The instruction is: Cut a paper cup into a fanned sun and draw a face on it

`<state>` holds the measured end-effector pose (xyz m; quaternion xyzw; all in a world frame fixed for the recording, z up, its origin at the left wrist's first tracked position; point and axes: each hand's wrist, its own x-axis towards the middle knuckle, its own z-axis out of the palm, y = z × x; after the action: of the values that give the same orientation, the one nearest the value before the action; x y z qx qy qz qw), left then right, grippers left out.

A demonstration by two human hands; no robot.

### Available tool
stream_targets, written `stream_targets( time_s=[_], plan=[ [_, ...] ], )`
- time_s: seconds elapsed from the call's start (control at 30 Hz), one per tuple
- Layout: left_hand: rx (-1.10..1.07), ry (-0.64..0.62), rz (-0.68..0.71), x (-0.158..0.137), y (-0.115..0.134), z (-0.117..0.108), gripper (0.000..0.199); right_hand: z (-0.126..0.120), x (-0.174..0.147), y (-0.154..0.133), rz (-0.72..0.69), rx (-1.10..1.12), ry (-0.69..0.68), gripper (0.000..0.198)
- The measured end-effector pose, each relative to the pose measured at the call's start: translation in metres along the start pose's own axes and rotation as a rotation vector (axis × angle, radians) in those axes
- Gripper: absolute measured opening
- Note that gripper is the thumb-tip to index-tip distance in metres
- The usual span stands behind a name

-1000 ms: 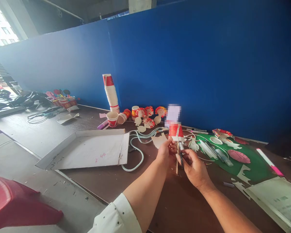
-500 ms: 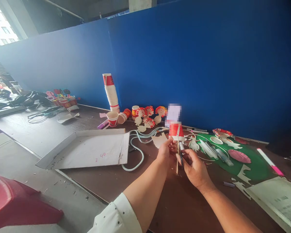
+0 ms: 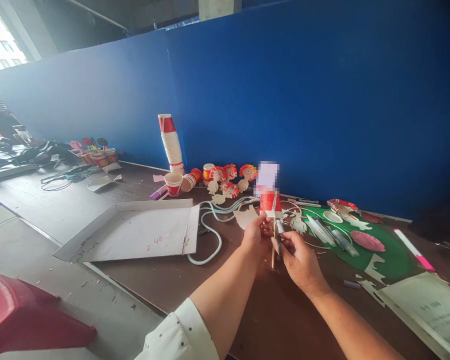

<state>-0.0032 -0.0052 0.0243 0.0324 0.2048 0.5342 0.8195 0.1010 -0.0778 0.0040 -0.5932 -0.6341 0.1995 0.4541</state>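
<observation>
A red paper cup (image 3: 269, 201) with a white rim is turned upside down in front of me. My left hand (image 3: 255, 231) is closed on its lower rim with thumb and fingers. My right hand (image 3: 300, 257) pinches a slim dark tool (image 3: 278, 243), whose upper end meets the cup's rim; whether it is scissors or a pen I cannot make out. A thin tan stick (image 3: 273, 257) hangs down beside it, between the two hands. Behind them a loose piece of white paper (image 3: 246, 217) lies on the table. Part of the cup's top merges with a blurred patch.
Several cut-cup figures with red manes (image 3: 230, 172) stand at the back near a tall cup stack (image 3: 170, 142). A shallow white box (image 3: 135, 232) lies left, by a pale blue cable (image 3: 220, 240). Rightward are a green mat (image 3: 393, 250), a pink marker (image 3: 414, 250) and paper scraps (image 3: 375, 267).
Both hands keep the same hold on the cup and the tool. The whole view has shifted slightly, and no clear movement of the things shows.
</observation>
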Motion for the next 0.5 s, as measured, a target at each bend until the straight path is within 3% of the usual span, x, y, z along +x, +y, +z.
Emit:
stream_targets(
  time_s=[0.5],
  plan=[
    [0.009, 0.005, -0.018, 0.0005, -0.0001, -0.0010, 0.015, 0.0010, -0.0009, 0.0032, -0.016, -0.055, 0.023, 0.028]
  ],
)
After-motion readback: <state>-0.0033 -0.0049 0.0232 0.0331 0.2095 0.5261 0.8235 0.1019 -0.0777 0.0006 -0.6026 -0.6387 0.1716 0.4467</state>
